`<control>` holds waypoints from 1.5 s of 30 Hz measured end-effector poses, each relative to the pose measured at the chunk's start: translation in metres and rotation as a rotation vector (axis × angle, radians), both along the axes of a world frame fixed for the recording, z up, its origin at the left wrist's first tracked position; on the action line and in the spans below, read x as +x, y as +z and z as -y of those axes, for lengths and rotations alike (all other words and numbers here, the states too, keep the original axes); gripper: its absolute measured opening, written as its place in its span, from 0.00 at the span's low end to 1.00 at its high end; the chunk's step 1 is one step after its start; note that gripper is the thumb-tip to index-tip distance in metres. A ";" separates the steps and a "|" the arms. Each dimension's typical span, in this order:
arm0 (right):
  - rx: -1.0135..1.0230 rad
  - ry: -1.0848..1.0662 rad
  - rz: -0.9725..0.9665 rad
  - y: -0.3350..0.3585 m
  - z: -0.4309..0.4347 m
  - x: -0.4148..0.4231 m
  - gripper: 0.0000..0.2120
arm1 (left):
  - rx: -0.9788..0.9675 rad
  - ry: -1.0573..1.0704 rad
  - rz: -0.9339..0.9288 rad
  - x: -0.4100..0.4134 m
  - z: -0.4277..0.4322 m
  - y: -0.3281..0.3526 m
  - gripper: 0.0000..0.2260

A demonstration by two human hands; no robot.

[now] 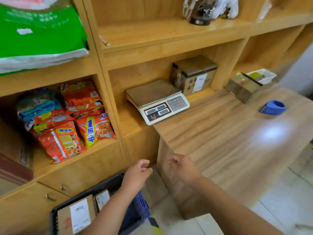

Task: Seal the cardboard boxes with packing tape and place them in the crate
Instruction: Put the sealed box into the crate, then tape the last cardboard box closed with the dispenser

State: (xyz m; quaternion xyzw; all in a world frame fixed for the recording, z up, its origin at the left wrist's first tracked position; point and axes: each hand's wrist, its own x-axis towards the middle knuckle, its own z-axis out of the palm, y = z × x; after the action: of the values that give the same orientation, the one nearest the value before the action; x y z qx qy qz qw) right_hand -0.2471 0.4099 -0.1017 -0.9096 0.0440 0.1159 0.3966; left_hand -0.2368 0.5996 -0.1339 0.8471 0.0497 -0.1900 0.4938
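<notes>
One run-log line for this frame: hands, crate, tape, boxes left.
left hand: empty | right hand: empty | crate: two labelled boxes inside | blue tape dispenser: on counter | cardboard box: behind scale

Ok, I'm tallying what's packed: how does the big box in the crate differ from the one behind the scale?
The crate box lies in the crate with its label facing up; the shelf box sits behind the scale, label on its side face. The shelf box has dark print; the crate box red. Both are brown cardboard.

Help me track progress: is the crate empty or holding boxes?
Holding boxes: a large labelled box and a smaller box lie inside the crate.
</notes>
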 end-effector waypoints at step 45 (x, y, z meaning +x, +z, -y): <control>0.011 -0.166 -0.067 0.016 0.649 0.101 0.10 | -0.247 0.057 -0.031 0.136 0.654 0.024 0.07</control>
State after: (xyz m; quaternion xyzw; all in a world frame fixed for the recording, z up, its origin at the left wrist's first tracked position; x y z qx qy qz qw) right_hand -0.1465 -0.2388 -0.0859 -0.8963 0.1319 0.1129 0.4081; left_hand -0.1013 -0.0542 -0.1096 0.7748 0.0578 -0.1937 0.5989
